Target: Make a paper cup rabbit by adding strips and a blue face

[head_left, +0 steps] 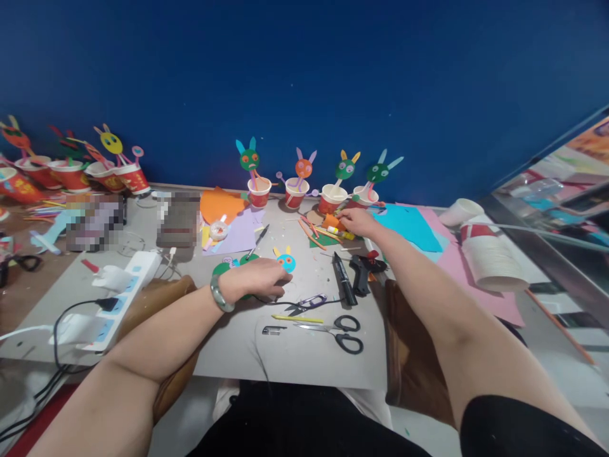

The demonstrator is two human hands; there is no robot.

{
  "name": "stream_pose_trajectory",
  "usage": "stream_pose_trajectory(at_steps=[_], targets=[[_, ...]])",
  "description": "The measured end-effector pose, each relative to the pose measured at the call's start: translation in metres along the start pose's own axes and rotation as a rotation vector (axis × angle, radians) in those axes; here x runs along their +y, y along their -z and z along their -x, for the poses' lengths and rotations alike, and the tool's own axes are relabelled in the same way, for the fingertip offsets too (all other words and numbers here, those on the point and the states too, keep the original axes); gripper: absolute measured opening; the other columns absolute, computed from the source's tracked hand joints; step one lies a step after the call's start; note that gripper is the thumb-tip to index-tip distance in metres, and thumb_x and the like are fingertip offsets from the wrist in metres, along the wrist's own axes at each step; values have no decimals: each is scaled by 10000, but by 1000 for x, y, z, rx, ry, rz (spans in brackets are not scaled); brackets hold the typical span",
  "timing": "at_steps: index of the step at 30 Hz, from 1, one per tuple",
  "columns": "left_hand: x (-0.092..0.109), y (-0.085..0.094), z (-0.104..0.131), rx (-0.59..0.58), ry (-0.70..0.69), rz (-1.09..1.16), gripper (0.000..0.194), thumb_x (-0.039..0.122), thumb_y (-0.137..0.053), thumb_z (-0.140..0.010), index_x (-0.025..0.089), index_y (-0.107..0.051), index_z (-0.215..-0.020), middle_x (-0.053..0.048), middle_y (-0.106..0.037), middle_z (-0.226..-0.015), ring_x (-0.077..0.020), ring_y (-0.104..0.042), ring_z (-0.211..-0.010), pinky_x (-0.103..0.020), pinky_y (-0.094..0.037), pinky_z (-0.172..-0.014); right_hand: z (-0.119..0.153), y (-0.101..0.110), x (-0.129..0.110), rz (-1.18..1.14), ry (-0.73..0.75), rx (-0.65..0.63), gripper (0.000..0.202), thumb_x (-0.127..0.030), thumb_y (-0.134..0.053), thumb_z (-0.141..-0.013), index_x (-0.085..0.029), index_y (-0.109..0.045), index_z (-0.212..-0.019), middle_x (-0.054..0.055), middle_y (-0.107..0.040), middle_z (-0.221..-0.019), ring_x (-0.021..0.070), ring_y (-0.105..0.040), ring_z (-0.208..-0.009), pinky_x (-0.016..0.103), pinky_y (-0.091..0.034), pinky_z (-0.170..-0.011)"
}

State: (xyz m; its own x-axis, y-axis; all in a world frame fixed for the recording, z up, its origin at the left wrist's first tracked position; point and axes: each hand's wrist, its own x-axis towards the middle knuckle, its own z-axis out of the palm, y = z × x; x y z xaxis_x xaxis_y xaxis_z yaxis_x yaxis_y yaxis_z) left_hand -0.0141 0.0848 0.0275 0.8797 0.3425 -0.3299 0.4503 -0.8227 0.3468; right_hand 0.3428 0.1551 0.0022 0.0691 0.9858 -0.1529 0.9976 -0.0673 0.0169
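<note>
My left hand (261,278) lies on the table, palm down, with its fingers loosely stretched. Its fingertips are at the lower edge of a blue paper face (286,263) with orange eyes and yellow ears. Green paper circles (221,268) are partly hidden behind this hand. Stretched out to the far side, my right hand (360,222) has its fingers together at a piece of orange paper (332,221); the exact grip is small and hard to see. Just below lie a yellow glue stick (340,233) and some coloured paper strips (311,233).
Several paper cups (294,197) with paper animal figures stand along the wall. Scissors (349,333), a yellow pencil (298,318), a black marker (343,279) and a glue gun (362,273) lie nearer me. At left is a power strip (126,298); at right, stacked cups (495,260).
</note>
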Motion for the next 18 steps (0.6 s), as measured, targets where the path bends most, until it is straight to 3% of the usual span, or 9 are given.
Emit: stream_pose_trajectory(at_steps=[5,10,18], targets=[[-2,-4,-2,16,-11,-11,100,284,-592,-935,219,-621,-865,-41,-626,-743,-228,-615,-739,-341,-259,-597,-1,-1,-3,111,-39,6,506,-281,-382,-1044,-187,-741,-1388,207,-780,-1327,352,-745,-1185,406,-561,-895],[2,1,1,-29,8,-16,96,290,-574,-940,220,-619,-893,-44,-647,-771,-214,-591,-737,-339,-262,-615,-10,-3,-10,214,3,-37,504,-196,-377,-1023,-116,-719,-1384,314,-773,-1221,423,-754,-1149,480,-567,-873],[5,4,1,-37,21,-21,99,289,-574,-939,218,-624,-893,-50,-665,-793,-212,-580,-728,-343,-277,-627,0,6,-6,326,167,-66,439,-118,-438,-993,-72,-706,-1339,312,-776,-1169,410,-746,-1182,468,-548,-927]])
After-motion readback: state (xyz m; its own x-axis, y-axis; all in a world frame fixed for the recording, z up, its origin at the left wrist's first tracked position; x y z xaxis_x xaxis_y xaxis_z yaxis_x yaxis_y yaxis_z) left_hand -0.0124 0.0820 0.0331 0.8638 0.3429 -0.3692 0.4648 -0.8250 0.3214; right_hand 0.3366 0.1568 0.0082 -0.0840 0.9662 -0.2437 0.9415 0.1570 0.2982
